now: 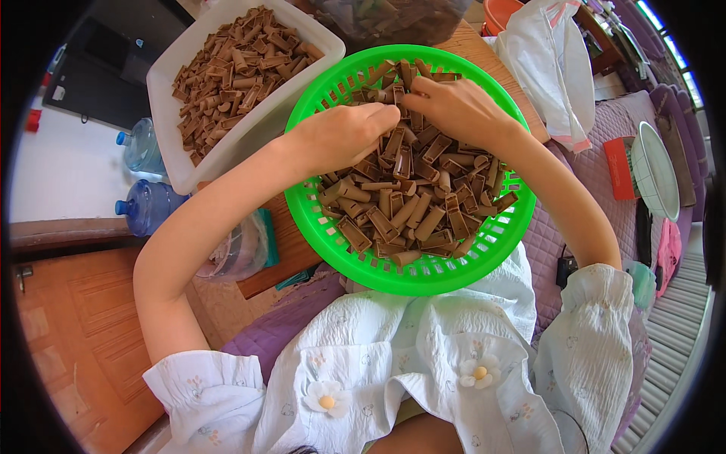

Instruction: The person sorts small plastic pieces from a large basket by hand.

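Observation:
A round bright green plastic basket (pixel 412 284) with slotted sides sits before me, heaped with small brown plastic pieces (pixel 431 223). Some pieces look like open, hollow half-shells; others show rounded backs. Above the far part of the heap, my left hand (pixel 344 136) is closed, its fingers curled inward; whatever they hold is hidden. My right hand (pixel 457 110) comes in from the other side, fingers bent and closed at the tips on a small brown piece. The fingertips of both hands are close together but appear apart.
A white tub (pixel 170 144) full of similar brown pieces stands at the far left, and a clear container (pixel 393 19) of darker pieces behind the basket. The basket rests partly over a wooden table (pixel 283 250). Blue water bottles (pixel 144 208), a white sack (pixel 548 72) and a quilted purple seat (pixel 597 174) surround it.

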Motion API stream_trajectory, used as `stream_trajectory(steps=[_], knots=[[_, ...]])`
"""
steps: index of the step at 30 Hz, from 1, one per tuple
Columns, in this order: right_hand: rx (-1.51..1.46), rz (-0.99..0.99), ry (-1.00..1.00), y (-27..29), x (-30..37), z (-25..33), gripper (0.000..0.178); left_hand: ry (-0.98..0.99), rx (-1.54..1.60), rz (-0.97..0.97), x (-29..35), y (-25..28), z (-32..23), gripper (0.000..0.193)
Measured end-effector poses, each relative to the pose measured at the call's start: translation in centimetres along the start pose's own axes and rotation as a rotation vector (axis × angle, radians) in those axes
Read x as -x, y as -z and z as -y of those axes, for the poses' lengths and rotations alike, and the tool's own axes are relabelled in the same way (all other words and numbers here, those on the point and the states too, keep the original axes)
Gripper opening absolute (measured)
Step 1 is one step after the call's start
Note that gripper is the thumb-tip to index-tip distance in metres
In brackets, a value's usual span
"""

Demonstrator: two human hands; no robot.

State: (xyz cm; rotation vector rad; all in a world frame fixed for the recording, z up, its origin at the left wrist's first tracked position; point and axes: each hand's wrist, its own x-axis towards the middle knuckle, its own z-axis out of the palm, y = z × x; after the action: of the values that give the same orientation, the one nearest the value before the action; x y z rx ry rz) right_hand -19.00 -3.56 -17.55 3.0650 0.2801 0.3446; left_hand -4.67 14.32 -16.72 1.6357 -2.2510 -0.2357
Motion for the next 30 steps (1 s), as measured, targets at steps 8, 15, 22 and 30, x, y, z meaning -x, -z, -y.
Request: stream_trajectory(steps=[8, 15, 22, 30], knots=[[0.019, -0.015, -0.008, 1.0, 0.6, -0.9, 0.011, 0.343, 0.081, -0.031, -0.9, -1.5, -1.2, 0.04], [-0.626, -0.245, -0.598, 4.2, 1.7, -1.0, 0.018, 0.159, -0.173, 0.167, 0.0, -2.0, -1.2, 0.039], [-0.802, -0.015, -0.592, 3.5, 2.3, -1.1, 0.019, 0.081, -0.268, -0.047, 0.4, -2.4, 0.5, 0.024], [-0.258, 0.129, -0.188, 0.1, 1.4, 1.6, 0.021, 0.341, -0.113, -0.019, -0.3, 0.1, -0.5, 0.026]])
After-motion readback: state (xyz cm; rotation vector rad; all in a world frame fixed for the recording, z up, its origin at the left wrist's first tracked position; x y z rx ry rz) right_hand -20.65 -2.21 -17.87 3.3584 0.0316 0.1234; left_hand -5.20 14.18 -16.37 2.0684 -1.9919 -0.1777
